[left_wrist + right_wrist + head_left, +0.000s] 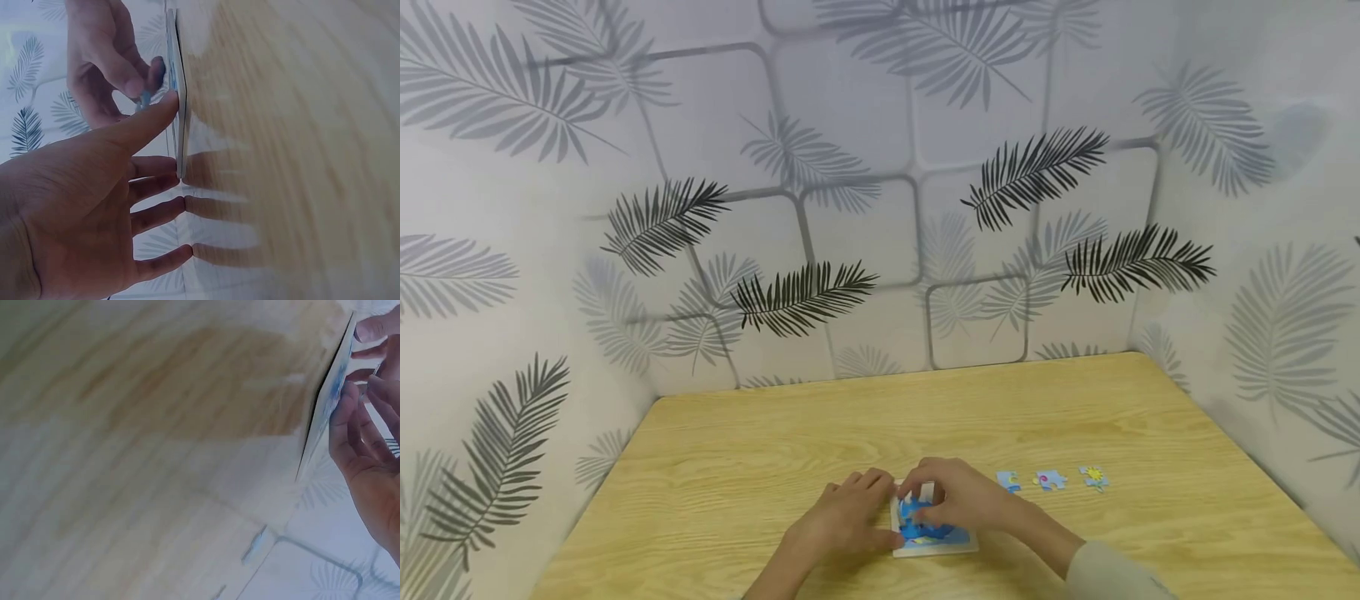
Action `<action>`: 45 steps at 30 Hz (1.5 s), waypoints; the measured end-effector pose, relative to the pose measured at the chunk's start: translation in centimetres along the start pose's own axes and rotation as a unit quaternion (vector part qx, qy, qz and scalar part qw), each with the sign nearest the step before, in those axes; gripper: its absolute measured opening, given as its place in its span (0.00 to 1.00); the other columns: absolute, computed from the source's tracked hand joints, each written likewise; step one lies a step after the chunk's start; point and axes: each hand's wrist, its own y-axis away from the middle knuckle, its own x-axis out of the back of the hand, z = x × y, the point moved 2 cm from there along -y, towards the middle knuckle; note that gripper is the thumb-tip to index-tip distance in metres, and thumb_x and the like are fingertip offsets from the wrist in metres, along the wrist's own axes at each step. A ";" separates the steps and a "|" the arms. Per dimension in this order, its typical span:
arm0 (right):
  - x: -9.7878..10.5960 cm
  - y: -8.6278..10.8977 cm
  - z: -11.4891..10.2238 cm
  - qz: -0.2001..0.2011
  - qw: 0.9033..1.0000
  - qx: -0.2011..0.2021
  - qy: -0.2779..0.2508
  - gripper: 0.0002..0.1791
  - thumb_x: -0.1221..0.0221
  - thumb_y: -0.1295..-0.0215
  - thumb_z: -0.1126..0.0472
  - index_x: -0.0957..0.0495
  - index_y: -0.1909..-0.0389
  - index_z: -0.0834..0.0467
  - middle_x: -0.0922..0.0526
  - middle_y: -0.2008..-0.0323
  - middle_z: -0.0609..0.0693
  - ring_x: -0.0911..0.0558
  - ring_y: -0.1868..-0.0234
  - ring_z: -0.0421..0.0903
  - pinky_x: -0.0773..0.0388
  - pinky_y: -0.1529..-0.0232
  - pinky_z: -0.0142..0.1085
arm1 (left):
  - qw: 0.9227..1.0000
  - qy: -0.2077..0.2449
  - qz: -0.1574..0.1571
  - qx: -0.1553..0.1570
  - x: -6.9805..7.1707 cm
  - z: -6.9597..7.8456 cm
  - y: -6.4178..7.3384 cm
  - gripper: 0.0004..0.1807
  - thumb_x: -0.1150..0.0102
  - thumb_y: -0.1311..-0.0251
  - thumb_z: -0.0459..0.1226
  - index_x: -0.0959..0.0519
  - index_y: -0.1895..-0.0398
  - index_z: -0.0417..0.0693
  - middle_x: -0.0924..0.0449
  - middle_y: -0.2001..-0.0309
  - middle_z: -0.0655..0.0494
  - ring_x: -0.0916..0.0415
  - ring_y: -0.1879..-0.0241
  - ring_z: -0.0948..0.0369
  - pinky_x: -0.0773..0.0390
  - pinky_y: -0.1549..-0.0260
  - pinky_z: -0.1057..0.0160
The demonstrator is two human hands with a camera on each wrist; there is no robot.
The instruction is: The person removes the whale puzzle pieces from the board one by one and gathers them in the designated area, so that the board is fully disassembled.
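A small jigsaw puzzle board with a pale rim and a blue picture lies flat near the table's front edge. My left hand is at its left side, thumb on the near-left corner. In the left wrist view, that hand's fingers are extended, some tips touching the table. Over the board, my right hand pinches a puzzle piece between thumb and fingers. The right wrist view shows this piece edge-on, close above the board. Its picture is mostly hidden by the fingers.
Right of the board, loose light-blue puzzle pieces lie in a row: one partly beside the right hand, one with a pink swirl, one with a yellow sun shape. The wooden table meets a leaf-patterned wall.
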 end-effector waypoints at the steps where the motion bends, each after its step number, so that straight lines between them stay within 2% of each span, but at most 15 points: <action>1: 0.3 0.2 0.0 0.003 1.000 0.003 -0.001 0.14 0.32 0.33 0.66 0.15 0.48 0.54 0.17 0.55 0.51 0.21 0.73 0.35 0.19 0.69 0.30 | 1.000 -0.002 -0.001 0.003 0.0 0.0 0.0 0.36 0.32 0.38 0.61 0.30 0.33 0.57 0.31 0.30 0.60 0.33 0.32 0.51 0.29 0.39 0.36; 3: 0.9 0.6 0.0 0.012 1.000 0.005 0.001 0.13 0.31 0.33 0.65 0.15 0.49 0.53 0.17 0.56 0.50 0.21 0.73 0.35 0.19 0.71 0.30 | 1.000 -0.002 -0.002 0.007 -0.1 0.0 0.0 0.37 0.32 0.39 0.62 0.30 0.32 0.57 0.31 0.30 0.60 0.32 0.32 0.52 0.29 0.39 0.37; 13: 3.9 3.6 2.0 0.049 0.998 -0.038 0.025 0.13 0.30 0.33 0.60 0.16 0.49 0.48 0.17 0.56 0.45 0.21 0.71 0.38 0.22 0.71 0.32 | 1.000 0.007 0.005 0.009 -0.2 -0.1 0.2 0.39 0.30 0.41 0.61 0.30 0.32 0.57 0.31 0.31 0.62 0.32 0.34 0.54 0.31 0.37 0.40; 22: 6.6 6.6 2.9 0.076 0.996 -0.019 0.034 0.13 0.32 0.32 0.61 0.17 0.48 0.53 0.17 0.56 0.50 0.22 0.73 0.37 0.24 0.74 0.31 | 1.000 0.018 0.012 -0.005 -0.2 -0.3 0.3 0.39 0.30 0.39 0.58 0.31 0.30 0.53 0.31 0.30 0.57 0.32 0.33 0.51 0.32 0.37 0.38; 27: 7.7 7.9 3.2 0.082 0.995 -0.018 0.044 0.13 0.31 0.32 0.61 0.16 0.48 0.54 0.17 0.57 0.51 0.24 0.73 0.36 0.25 0.74 0.31 | 1.000 0.010 0.016 -0.004 -0.2 -0.2 0.3 0.40 0.29 0.40 0.60 0.30 0.30 0.54 0.31 0.30 0.58 0.32 0.33 0.52 0.31 0.38 0.39; 28: 7.8 8.2 3.2 0.081 0.996 -0.018 0.043 0.13 0.31 0.33 0.61 0.16 0.49 0.55 0.16 0.56 0.51 0.24 0.74 0.35 0.25 0.74 0.31 | 1.000 0.010 0.016 -0.003 -0.1 -0.2 0.4 0.40 0.29 0.41 0.60 0.30 0.30 0.54 0.31 0.30 0.59 0.32 0.33 0.53 0.31 0.38 0.39; 29: 8.0 8.4 3.3 0.081 0.995 -0.017 0.049 0.13 0.30 0.33 0.60 0.16 0.49 0.54 0.16 0.56 0.50 0.25 0.74 0.35 0.24 0.69 0.29 | 1.000 0.009 0.016 -0.003 -0.1 -0.2 0.4 0.41 0.29 0.41 0.61 0.30 0.30 0.55 0.31 0.30 0.59 0.32 0.33 0.53 0.31 0.38 0.40; 35: 8.2 9.7 4.0 0.059 0.997 -0.017 0.041 0.10 0.30 0.33 0.59 0.13 0.52 0.52 0.14 0.57 0.48 0.25 0.75 0.34 0.24 0.69 0.28 | 1.000 0.012 0.017 -0.005 0.0 -0.2 0.4 0.42 0.29 0.42 0.61 0.30 0.29 0.54 0.31 0.30 0.59 0.32 0.33 0.52 0.31 0.38 0.39; 36: 8.2 9.9 4.1 0.051 0.998 -0.019 0.031 0.10 0.31 0.32 0.59 0.13 0.52 0.53 0.14 0.56 0.49 0.25 0.74 0.35 0.25 0.74 0.30 | 1.000 0.013 0.017 -0.005 0.0 -0.2 0.4 0.41 0.29 0.42 0.61 0.30 0.30 0.54 0.31 0.30 0.59 0.32 0.33 0.52 0.31 0.38 0.39; 45: 7.4 10.6 4.7 0.012 1.000 -0.008 -0.005 0.09 0.31 0.33 0.60 0.14 0.53 0.54 0.13 0.56 0.51 0.23 0.69 0.35 0.22 0.70 0.32 | 1.000 0.024 0.017 -0.005 -0.1 -0.2 0.5 0.40 0.28 0.41 0.59 0.30 0.30 0.54 0.31 0.30 0.58 0.32 0.33 0.52 0.31 0.38 0.40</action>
